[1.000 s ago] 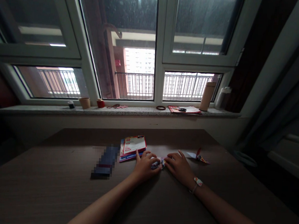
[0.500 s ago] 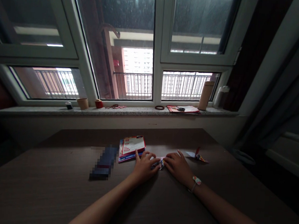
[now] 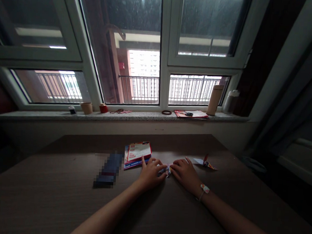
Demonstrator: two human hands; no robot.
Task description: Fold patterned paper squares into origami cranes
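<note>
Between my two hands, on the brown table (image 3: 70, 196), lies a small piece of colourful printed paper (image 3: 168, 171), folded, its far parts covered by my fingers. My left hand (image 3: 152, 172) pinches its left side, with the thumb and fingertips on it. The fingers of my right hand (image 3: 185, 171) are closed on its right side. Just beyond my left hand is a stack of printed cards or booklets (image 3: 138, 152) with red and blue edges. To the right of my right hand sits a folded paper figure (image 3: 207, 163) with a pale pointed end.
A dark blurred-out object (image 3: 110, 170) lies left of the booklets. On the windowsill (image 3: 142, 115) stand a paper cup (image 3: 86, 108), a red spool (image 3: 103, 108), a tan flask (image 3: 214, 100) and a pale bottle (image 3: 230, 101). Scissors (image 3: 189, 114) rest on papers there.
</note>
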